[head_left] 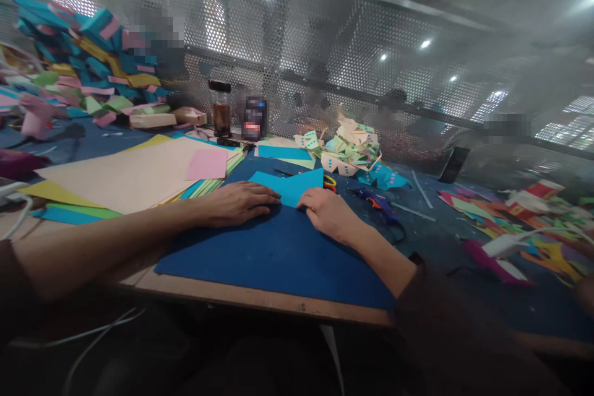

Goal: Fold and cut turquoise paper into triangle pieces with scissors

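A bright blue sheet of paper [296, 185], apparently folded, lies on the dark blue mat [273, 260] in front of me. My left hand [245, 203] rests flat at its left side, fingers stretched out and fingertips touching the paper's lower left edge. On the right, my right hand [327, 210] has its fingers bent and closed on the paper's lower right edge. Its thumb side faces the left hand. Just behind the sheet, the yellow-and-red handles of scissors [330, 182] show in part.
Large coloured sheets [125, 173] with a pink square [207, 164] lie to the left. A glue gun [378, 203] sits at the right. Behind are a jar [221, 112], a phone [255, 119] and a pile of paper cutouts [352, 145]. Folded paper pieces [102, 68] are heaped far left.
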### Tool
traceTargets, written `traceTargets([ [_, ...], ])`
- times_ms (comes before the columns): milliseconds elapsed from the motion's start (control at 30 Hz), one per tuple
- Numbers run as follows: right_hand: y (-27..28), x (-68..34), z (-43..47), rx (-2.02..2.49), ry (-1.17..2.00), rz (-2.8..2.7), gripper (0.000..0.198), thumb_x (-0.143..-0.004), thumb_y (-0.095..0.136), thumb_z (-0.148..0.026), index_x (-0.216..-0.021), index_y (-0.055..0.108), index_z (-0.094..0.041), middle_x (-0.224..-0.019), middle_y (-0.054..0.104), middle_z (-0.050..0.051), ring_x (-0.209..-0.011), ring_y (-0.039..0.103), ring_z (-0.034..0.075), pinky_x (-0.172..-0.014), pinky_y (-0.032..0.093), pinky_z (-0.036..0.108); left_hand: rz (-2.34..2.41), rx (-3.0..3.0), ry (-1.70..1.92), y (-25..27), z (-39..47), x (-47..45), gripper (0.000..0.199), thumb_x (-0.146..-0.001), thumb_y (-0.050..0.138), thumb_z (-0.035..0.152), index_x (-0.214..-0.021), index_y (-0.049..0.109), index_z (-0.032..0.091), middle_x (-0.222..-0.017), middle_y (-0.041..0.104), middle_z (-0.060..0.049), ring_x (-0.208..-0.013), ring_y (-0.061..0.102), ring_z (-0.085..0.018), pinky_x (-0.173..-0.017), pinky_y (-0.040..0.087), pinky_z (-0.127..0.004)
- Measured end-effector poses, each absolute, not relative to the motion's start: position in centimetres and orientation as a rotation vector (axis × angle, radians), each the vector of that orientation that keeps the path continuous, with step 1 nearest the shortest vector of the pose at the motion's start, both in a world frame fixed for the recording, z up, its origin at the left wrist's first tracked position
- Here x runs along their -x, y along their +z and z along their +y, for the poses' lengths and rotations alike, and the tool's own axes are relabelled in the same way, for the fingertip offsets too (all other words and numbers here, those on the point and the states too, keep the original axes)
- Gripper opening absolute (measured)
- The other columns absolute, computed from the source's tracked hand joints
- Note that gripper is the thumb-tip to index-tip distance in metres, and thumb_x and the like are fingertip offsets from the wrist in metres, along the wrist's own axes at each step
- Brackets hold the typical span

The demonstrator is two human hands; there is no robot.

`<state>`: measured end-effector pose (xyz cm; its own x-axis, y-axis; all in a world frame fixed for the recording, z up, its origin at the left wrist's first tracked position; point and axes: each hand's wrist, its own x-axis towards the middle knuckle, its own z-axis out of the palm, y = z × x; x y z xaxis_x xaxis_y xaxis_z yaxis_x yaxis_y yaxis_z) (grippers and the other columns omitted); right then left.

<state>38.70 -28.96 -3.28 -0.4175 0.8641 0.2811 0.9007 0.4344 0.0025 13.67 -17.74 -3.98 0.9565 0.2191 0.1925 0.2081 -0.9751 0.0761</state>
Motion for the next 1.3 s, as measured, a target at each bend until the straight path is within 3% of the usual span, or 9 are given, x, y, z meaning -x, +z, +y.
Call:
traceTargets([
  [600,-1.8,-41.7,-29.3,1.659,-0.063,-2.396,0.028,-0.083,0.051,-0.007,-0.075,0.075,-0.02,-0.091,0.075,0.003,-0.086,0.064,0.017,-0.077,0.044,0.027,0.345,-2.978,0.38,-4.1,-17.5,-13.6,0.038,-0.105,0.045,0.041,-0.138,0.061,0.029,-0.144,0.061,-0.003,-0.135,0.053,-0.021,-0.115,0.038,-0.036],
  [867,-1.9,-41.5,-29.5,1.853,-0.302,-2.367,0.025,-0.087,0.05,-0.014,-0.068,0.067,-0.017,-0.083,0.07,0.008,-0.078,0.061,0.019,-0.064,0.036,0.028,0.389,-3.0,0.353,-4.1,-17.7,-13.7,0.039,-0.106,0.041,0.041,-0.137,0.062,0.028,-0.144,0.06,-0.003,-0.134,0.053,-0.021,-0.114,0.038,-0.035],
  [1100,-3.0,-41.1,-28.8,1.756,0.05,-2.057,0.017,-0.088,0.051,-0.016,-0.091,0.067,-0.02,-0.093,0.072,0.004,-0.079,0.063,0.016,-0.068,0.04,0.025,0.481,-2.871,0.504,-4.1,-17.8,-15.1,0.037,-0.103,0.042,0.039,-0.111,0.074,0.023,-0.125,0.07,-0.006,-0.115,0.064,-0.021,-0.102,0.047,-0.033],
  [1300,-4.1,-41.2,-28.1,1.773,0.229,-2.076,0.008,-0.087,0.059,-0.022,-0.091,0.065,-0.02,-0.088,0.069,0.002,-0.076,0.062,0.014,-0.068,0.042,0.024,0.773,-2.706,0.639,-4.2,-17.2,-17.8,0.018,-0.086,0.065,0.035,-0.082,0.072,0.019,-0.096,0.073,-0.006,-0.091,0.067,-0.023,-0.081,0.05,-0.032],
])
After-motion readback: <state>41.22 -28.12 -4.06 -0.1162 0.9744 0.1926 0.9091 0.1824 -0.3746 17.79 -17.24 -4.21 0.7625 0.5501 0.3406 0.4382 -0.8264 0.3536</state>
